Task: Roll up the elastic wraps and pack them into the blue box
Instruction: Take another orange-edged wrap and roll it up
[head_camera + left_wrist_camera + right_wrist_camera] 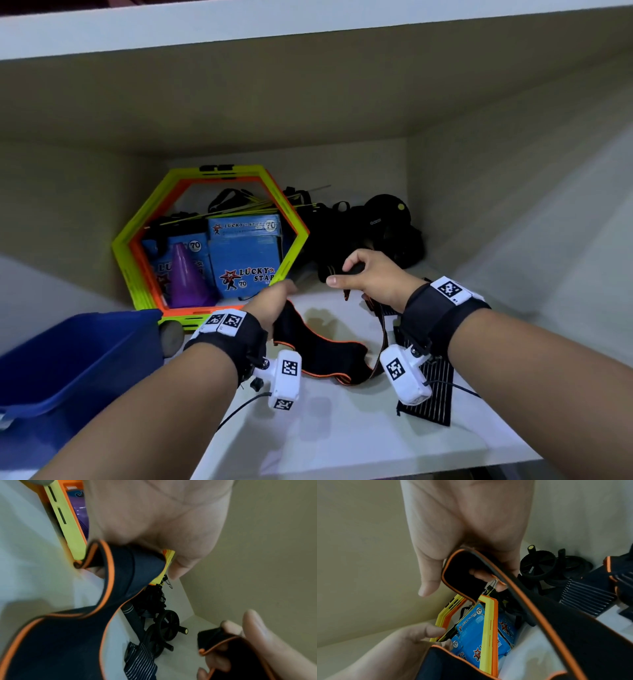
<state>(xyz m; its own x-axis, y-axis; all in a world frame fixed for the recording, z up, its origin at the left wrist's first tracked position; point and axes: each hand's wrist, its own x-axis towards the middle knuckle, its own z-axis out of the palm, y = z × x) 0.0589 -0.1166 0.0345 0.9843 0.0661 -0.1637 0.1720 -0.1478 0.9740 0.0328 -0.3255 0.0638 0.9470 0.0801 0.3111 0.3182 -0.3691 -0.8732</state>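
Two hands share one orange-edged wrap (322, 353), slack across the shelf (342, 428) at lower centre. Left hand (270, 301) pinches one end; right hand (370, 274) curls the other end, likely seeding the roll. Blue box (78, 359) waits lower left. Striped wrap (435, 394) lies lower right.

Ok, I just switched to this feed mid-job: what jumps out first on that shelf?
The two hands: the left hand and right hand each grip an end of a dark, orange-edged elastic wrap, which sags onto the white shelf between them. Behind the left hand stand bright yellow-green and orange hexagon frames with blue Lucky Star boxes and a purple cone behind them. The blue box sits at lower left.
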